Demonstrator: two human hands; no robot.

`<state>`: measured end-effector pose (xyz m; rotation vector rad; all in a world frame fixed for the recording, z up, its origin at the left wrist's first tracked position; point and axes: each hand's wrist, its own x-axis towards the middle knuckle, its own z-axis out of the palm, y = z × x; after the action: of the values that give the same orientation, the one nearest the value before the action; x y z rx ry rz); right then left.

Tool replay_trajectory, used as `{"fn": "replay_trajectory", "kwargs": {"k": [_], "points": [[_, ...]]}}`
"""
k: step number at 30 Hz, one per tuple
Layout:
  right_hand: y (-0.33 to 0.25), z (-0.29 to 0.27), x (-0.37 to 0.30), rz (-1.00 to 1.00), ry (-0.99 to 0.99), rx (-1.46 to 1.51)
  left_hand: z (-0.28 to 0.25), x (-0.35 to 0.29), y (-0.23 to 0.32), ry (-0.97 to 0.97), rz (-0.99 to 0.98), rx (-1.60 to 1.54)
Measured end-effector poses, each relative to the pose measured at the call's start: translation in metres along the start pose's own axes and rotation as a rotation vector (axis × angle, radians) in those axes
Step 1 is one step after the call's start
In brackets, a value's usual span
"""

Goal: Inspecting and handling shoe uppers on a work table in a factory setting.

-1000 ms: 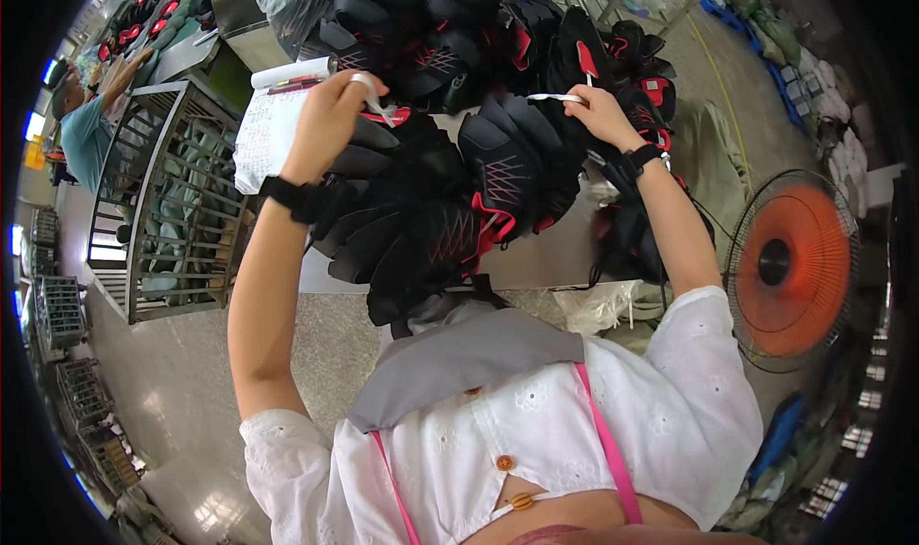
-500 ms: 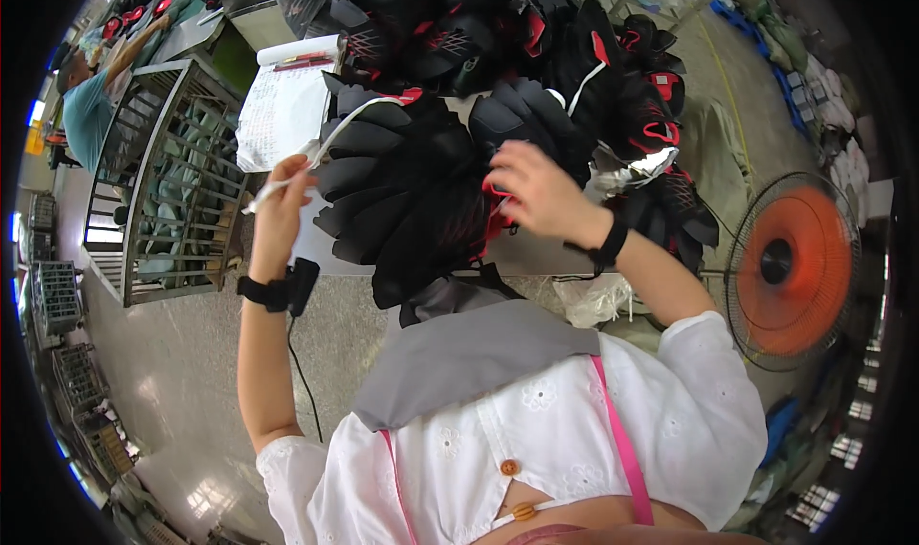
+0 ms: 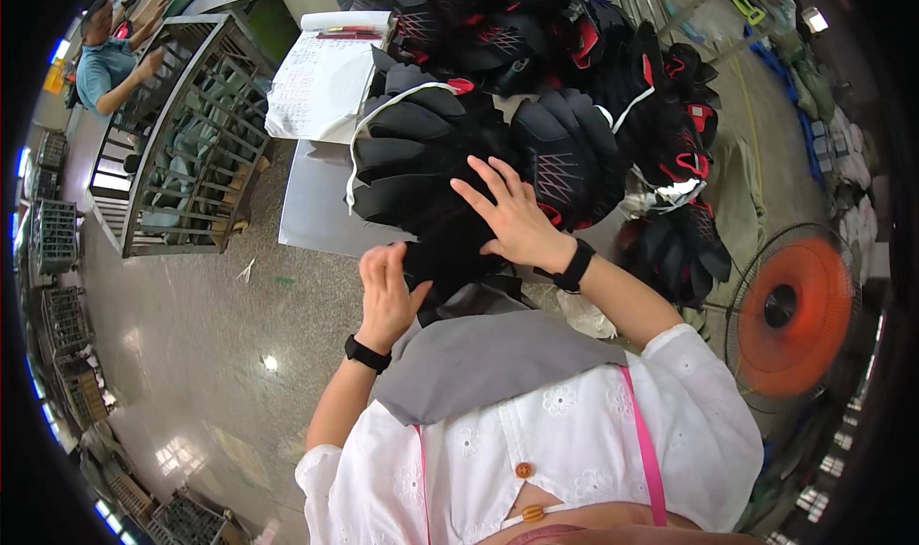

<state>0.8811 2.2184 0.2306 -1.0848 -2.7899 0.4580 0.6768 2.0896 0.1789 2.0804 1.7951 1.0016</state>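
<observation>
A fanned bundle of black shoe uppers (image 3: 421,162) lies on the table's near side. Round its far and left edge curves a white strip (image 3: 355,153), with a red tab at its far end; the near end hangs free of my hands. My left hand (image 3: 385,296) is at the bundle's near-left edge, fingers bent and thumb apart, nothing seen gripped in it. Fingers spread, my right hand (image 3: 517,220) rests over the bundle's right side. Just beyond it sits a second bundle of black uppers with red mesh stitching (image 3: 565,157).
More black-and-red uppers (image 3: 479,33) are piled at the back. A notepad with pens (image 3: 321,86) lies at the table's left. Beyond stands a metal slatted cart (image 3: 182,153), near another person (image 3: 107,66). An orange fan (image 3: 795,311) stands at the right.
My left hand has let go of the white strip and come down to the bundle's near edge. My right hand has moved nearer, onto the bundle. The view has shifted.
</observation>
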Motion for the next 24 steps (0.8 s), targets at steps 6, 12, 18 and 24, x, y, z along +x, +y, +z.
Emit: {"fn": "replay_trajectory", "kwargs": {"k": [6, 12, 18, 24], "points": [[0.013, 0.022, -0.013, -0.295, 0.319, 0.155, -0.031, 0.020, -0.008, -0.114, 0.017, -0.255], [0.011, 0.028, -0.016, -0.217, 0.366, 0.265, -0.046, 0.102, -0.028, -0.167, 0.138, 0.036], [0.012, 0.018, -0.019, -0.148, 0.330, 0.339, -0.028, 0.149, -0.035, -0.378, -0.127, 0.360], [0.015, 0.015, -0.010, -0.088, 0.317, 0.393, -0.043, 0.130, -0.007, -0.614, 0.392, 0.230]]}}
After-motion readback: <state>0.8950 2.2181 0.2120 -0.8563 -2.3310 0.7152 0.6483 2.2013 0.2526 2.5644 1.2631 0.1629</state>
